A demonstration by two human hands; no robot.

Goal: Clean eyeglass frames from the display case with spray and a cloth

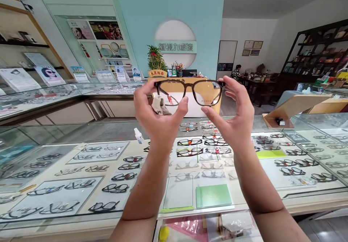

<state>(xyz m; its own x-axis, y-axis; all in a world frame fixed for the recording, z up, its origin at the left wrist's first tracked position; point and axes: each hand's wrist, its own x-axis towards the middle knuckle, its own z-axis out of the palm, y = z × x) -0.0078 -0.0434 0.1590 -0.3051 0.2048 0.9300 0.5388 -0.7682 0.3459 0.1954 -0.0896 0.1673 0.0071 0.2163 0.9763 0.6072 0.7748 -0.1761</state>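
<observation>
A pair of dark-framed eyeglasses (189, 86) is held up level over the glass counter, its lenses facing me. My left hand (160, 109) grips the left end of the frame, with the thumb by the lower inner rim of the left lens. A crumpled pale cloth (158, 105) is also tucked in that hand. My right hand (233, 111) pinches the right end, its thumb beneath the right lens. Faint printed letters show on the right lens. Standing on the counter left of my forearms is a small white bottle (138, 136).
Rows of eyeglasses (119, 176) fill the glass display counter (152, 216) below. A wooden stand (293, 106) rises at right, and leaflets (50, 76) line the left counter. Behind are a reception desk (214, 109), a plant (154, 58) and a seated person (237, 71).
</observation>
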